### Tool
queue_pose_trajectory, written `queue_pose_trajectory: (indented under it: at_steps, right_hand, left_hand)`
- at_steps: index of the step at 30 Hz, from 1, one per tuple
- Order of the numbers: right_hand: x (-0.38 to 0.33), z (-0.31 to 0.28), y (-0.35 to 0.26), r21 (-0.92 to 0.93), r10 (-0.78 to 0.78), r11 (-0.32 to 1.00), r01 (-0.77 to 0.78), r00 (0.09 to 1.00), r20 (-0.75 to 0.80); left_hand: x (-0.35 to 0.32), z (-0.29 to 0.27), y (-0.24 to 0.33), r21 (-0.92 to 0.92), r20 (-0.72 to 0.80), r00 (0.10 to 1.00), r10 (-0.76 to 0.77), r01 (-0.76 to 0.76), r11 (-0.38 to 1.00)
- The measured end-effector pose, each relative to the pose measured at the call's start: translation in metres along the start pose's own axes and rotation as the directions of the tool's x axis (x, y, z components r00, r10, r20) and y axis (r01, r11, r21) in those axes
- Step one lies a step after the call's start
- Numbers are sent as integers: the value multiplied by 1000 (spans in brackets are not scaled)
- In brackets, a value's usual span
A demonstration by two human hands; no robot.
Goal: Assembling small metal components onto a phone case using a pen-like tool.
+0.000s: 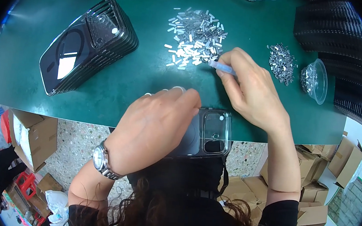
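Observation:
A clear-framed phone case with a dark back lies across the near edge of the green table. Over its left part, my left hand is closed on it, the fingers curled and their undersides hidden. My right hand pinches a slim, pale, translucent pen-like tool. The tool's tip points left, at the lower right of a loose pile of small silvery metal strips. Whether the tip touches a strip, I cannot tell.
A stack of similar phone cases stands at the left. To the right are a heap of smaller metal bits and a clear plastic bowl with more. Black stacked trays line the far right. Cardboard boxes sit below the table.

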State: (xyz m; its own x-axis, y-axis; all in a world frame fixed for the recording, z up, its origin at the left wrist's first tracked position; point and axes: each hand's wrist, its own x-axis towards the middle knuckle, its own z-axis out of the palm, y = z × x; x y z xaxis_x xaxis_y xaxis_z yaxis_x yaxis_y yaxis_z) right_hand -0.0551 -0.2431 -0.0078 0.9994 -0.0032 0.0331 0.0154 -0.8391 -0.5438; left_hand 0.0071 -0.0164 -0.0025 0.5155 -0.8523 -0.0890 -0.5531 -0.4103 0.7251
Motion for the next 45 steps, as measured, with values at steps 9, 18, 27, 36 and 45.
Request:
queue_pose_trajectory:
  at_steps: [9, 18, 27, 36, 45]
  right_hand:
    - [-31, 1, -29, 10, -296, 955, 296, 955, 31]
    - [-36, 15, -32, -152, -305, 944, 292, 950, -73]
    - [-42, 20, -27, -141, -287, 952, 272, 953, -97]
    - [-40, 21, -29, -137, -249, 961, 240, 967, -53]
    - [-51, 7, -26, -231, -205, 952, 202, 979, 10]
  left_hand:
    - [1, 2, -4, -49, -10, 999, -40, 40, 998]
    - [-1, 3, -4, -30, -35, 999, -19, 18, 999]
    - [1, 5, 3, 67, 3, 1000, -30, 30, 997]
    - [1, 7, -3, 100, -29, 999, 46, -43, 994]
    - [0, 14, 3, 247, -47, 994, 103, -88, 965]
